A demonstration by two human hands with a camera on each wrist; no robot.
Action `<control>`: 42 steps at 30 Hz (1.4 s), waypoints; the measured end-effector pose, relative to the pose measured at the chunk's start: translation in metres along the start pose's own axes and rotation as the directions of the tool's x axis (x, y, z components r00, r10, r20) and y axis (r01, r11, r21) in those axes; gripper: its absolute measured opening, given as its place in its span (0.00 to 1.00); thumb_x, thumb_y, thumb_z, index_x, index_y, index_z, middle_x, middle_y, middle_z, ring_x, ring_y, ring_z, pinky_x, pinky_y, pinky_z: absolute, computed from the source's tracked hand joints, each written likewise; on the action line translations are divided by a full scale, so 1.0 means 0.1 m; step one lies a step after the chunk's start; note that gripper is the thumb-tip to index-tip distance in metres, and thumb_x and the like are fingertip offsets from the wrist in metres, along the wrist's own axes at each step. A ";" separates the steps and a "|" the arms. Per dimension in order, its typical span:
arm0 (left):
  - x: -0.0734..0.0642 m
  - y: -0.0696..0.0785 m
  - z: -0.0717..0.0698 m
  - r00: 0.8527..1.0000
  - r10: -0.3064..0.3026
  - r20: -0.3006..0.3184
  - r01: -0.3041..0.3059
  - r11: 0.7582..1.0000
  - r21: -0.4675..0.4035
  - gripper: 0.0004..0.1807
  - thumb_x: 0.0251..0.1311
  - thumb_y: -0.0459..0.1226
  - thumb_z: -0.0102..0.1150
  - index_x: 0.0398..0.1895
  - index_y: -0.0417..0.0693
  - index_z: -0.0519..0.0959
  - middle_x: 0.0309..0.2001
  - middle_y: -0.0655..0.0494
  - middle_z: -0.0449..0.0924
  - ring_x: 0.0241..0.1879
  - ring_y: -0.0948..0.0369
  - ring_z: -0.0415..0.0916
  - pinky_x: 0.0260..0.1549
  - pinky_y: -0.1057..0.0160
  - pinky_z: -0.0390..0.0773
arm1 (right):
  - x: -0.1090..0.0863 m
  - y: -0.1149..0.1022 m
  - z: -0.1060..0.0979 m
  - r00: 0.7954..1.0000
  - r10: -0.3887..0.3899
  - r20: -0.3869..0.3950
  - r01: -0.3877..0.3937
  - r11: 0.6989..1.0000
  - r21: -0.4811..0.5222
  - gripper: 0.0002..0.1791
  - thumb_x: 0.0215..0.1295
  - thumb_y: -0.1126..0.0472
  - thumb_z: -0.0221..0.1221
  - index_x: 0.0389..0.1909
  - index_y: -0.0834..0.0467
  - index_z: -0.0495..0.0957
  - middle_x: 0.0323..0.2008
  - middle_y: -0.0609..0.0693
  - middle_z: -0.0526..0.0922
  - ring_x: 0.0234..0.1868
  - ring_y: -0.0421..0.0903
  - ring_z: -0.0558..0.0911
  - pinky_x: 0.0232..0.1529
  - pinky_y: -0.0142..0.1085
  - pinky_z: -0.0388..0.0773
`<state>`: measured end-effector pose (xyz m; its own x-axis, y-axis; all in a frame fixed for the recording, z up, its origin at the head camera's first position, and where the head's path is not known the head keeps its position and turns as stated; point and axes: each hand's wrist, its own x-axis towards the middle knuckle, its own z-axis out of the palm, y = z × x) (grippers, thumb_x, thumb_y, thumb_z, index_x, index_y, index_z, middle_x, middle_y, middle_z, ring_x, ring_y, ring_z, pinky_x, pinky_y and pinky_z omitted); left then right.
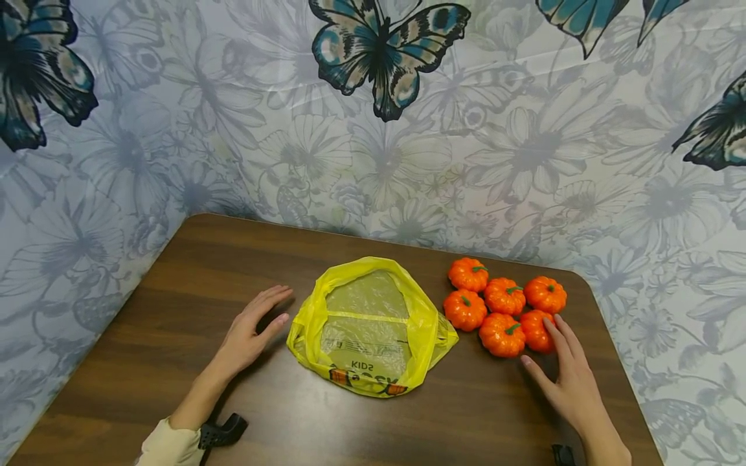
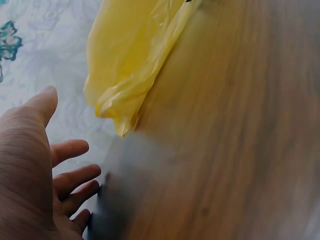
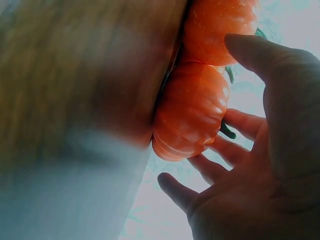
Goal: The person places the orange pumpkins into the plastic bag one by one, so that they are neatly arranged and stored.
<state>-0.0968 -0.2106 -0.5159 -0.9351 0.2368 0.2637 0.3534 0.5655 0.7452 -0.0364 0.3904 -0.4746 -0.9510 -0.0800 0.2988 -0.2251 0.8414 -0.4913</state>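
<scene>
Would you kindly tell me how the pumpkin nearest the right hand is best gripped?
That pumpkin is probably best gripped round its ribbed, rounded body, coming from the right and near side: neighbouring pumpkins crowd its left and far sides, while the right hand has room at its right.

Six ribbed, green-stemmed orange pumpkins (image 1: 504, 298) sit closely clustered just to the right of a printed yellow plastic bag (image 1: 373, 330), spread wide open.

Indoor setting, possibly a home room, butterfly-print wall covering (image 1: 384, 175) behind, wood-grain table (image 1: 454, 414) close against it
</scene>
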 end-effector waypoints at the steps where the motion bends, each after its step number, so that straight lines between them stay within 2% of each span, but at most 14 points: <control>1: 0.00 0.01 0.01 1.000 0.003 0.000 -0.003 1.000 -0.008 0.28 0.73 0.39 0.62 0.75 0.51 0.73 0.76 0.45 0.69 0.78 0.42 0.61 0.72 0.26 0.57 | 0.00 0.00 0.00 1.000 -0.003 -0.005 0.003 1.000 -0.001 0.49 0.61 0.61 0.74 0.81 0.59 0.61 0.80 0.67 0.57 0.78 0.73 0.57 0.75 0.71 0.52; 4: 0.02 0.04 0.05 1.000 0.014 -0.001 -0.014 1.000 -0.024 0.28 0.73 0.39 0.62 0.75 0.50 0.73 0.76 0.47 0.70 0.77 0.44 0.63 0.72 0.30 0.61 | 0.00 0.00 0.00 1.000 -0.012 -0.023 0.011 1.000 -0.007 0.48 0.60 0.63 0.75 0.80 0.59 0.63 0.79 0.68 0.58 0.77 0.74 0.59 0.72 0.74 0.54; 7: 0.03 0.07 0.08 1.000 0.025 -0.003 -0.025 0.999 -0.035 0.27 0.74 0.39 0.62 0.75 0.50 0.73 0.75 0.50 0.72 0.75 0.48 0.67 0.76 0.50 0.63 | 0.01 0.00 0.00 0.999 -0.017 -0.041 0.016 1.000 -0.014 0.47 0.59 0.64 0.75 0.79 0.59 0.64 0.78 0.68 0.60 0.75 0.75 0.61 0.69 0.75 0.57; 10: 0.04 0.11 0.12 1.000 0.026 -0.002 -0.026 0.998 -0.060 0.26 0.75 0.39 0.61 0.75 0.50 0.74 0.74 0.53 0.73 0.74 0.50 0.69 0.74 0.71 0.59 | 0.01 0.00 0.00 0.998 -0.025 -0.060 0.024 0.999 -0.023 0.46 0.58 0.66 0.75 0.77 0.60 0.66 0.77 0.69 0.62 0.73 0.76 0.63 0.67 0.76 0.59; 12: 0.04 0.13 0.14 1.000 0.025 -0.001 -0.025 0.996 -0.085 0.26 0.76 0.39 0.60 0.74 0.51 0.74 0.73 0.54 0.74 0.74 0.50 0.70 0.71 0.79 0.55 | 0.00 -0.01 0.00 0.997 -0.030 -0.071 0.028 0.999 -0.028 0.45 0.57 0.66 0.74 0.76 0.61 0.68 0.76 0.69 0.64 0.72 0.76 0.64 0.66 0.75 0.60; 19: 0.05 0.21 0.21 0.999 0.024 -0.024 -0.027 0.991 -0.129 0.27 0.75 0.37 0.61 0.75 0.51 0.73 0.73 0.53 0.74 0.74 0.51 0.70 0.71 0.79 0.56 | 0.01 -0.02 0.01 0.993 -0.028 -0.116 0.025 0.999 -0.033 0.43 0.54 0.67 0.76 0.73 0.60 0.72 0.73 0.68 0.69 0.69 0.75 0.67 0.71 0.69 0.61; 23: 0.06 0.22 0.23 0.999 0.043 -0.027 -0.047 0.983 -0.177 0.29 0.74 0.34 0.61 0.76 0.52 0.72 0.74 0.55 0.73 0.75 0.52 0.68 0.73 0.78 0.56 | 0.01 0.00 0.01 0.991 -0.037 -0.132 0.033 0.999 -0.035 0.46 0.52 0.68 0.76 0.74 0.61 0.70 0.72 0.69 0.70 0.69 0.74 0.68 0.81 0.49 0.57; 25: 0.07 0.22 0.24 0.998 0.052 -0.029 -0.056 0.980 -0.191 0.29 0.74 0.34 0.61 0.77 0.53 0.71 0.74 0.55 0.73 0.75 0.53 0.68 0.73 0.77 0.56 | 0.00 0.01 0.01 0.989 -0.043 -0.139 0.038 0.999 -0.037 0.48 0.51 0.68 0.76 0.76 0.62 0.68 0.71 0.69 0.71 0.69 0.74 0.68 0.82 0.36 0.52; 27: 0.07 0.22 0.26 0.998 0.060 -0.032 -0.065 0.979 -0.195 0.29 0.74 0.33 0.62 0.76 0.54 0.73 0.74 0.55 0.73 0.75 0.52 0.68 0.73 0.77 0.56 | 0.00 0.02 0.01 0.988 -0.048 -0.146 0.043 0.998 -0.039 0.49 0.50 0.68 0.77 0.76 0.62 0.67 0.71 0.69 0.71 0.69 0.74 0.68 0.81 0.29 0.50; 33: 0.08 0.24 0.29 0.996 0.068 -0.062 -0.078 0.982 -0.172 0.26 0.73 0.34 0.63 0.72 0.57 0.77 0.72 0.50 0.76 0.74 0.52 0.69 0.73 0.76 0.57 | 0.00 0.01 0.02 0.985 -0.044 -0.168 0.040 0.999 -0.030 0.49 0.50 0.68 0.77 0.76 0.61 0.68 0.70 0.68 0.72 0.68 0.74 0.69 0.81 0.31 0.52; 37: 0.09 0.28 0.31 0.995 0.071 -0.076 -0.082 0.985 -0.152 0.25 0.72 0.34 0.65 0.70 0.56 0.80 0.71 0.50 0.77 0.74 0.52 0.70 0.74 0.72 0.59 | 0.00 0.00 0.03 0.985 -0.026 -0.171 0.022 1.000 -0.022 0.51 0.50 0.69 0.77 0.77 0.62 0.66 0.70 0.69 0.72 0.65 0.72 0.72 0.74 0.21 0.53; 39: 0.10 0.28 0.31 0.995 0.069 -0.074 -0.079 0.986 -0.148 0.24 0.71 0.35 0.65 0.69 0.56 0.80 0.71 0.49 0.78 0.74 0.52 0.70 0.74 0.70 0.60 | 0.00 0.00 0.03 0.986 0.022 -0.167 -0.023 1.000 -0.009 0.53 0.51 0.69 0.77 0.79 0.60 0.63 0.71 0.68 0.71 0.68 0.57 0.75 0.68 0.15 0.54; 40: 0.09 0.28 0.32 0.995 0.068 -0.076 -0.079 0.986 -0.149 0.24 0.71 0.35 0.66 0.69 0.55 0.80 0.71 0.49 0.78 0.74 0.52 0.70 0.75 0.69 0.61 | 0.01 0.00 0.02 0.986 0.048 -0.159 -0.049 0.999 -0.002 0.54 0.53 0.68 0.77 0.81 0.58 0.61 0.71 0.68 0.71 0.67 0.54 0.76 0.65 0.12 0.54; 42: 0.09 0.29 0.32 0.995 0.060 -0.077 -0.071 0.986 -0.149 0.24 0.71 0.36 0.66 0.69 0.57 0.80 0.71 0.49 0.78 0.74 0.52 0.70 0.75 0.63 0.63 | 0.02 0.01 0.02 0.985 0.099 -0.142 -0.099 0.995 0.010 0.55 0.56 0.66 0.77 0.83 0.56 0.57 0.71 0.67 0.71 0.66 0.36 0.75 0.58 0.08 0.55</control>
<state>-0.0938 -0.1668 -0.5117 -0.9115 0.2088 0.3543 0.4109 0.4230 0.8076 -0.0387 0.3905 -0.4762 -0.9289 0.0803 0.3614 -0.1323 0.8397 -0.5267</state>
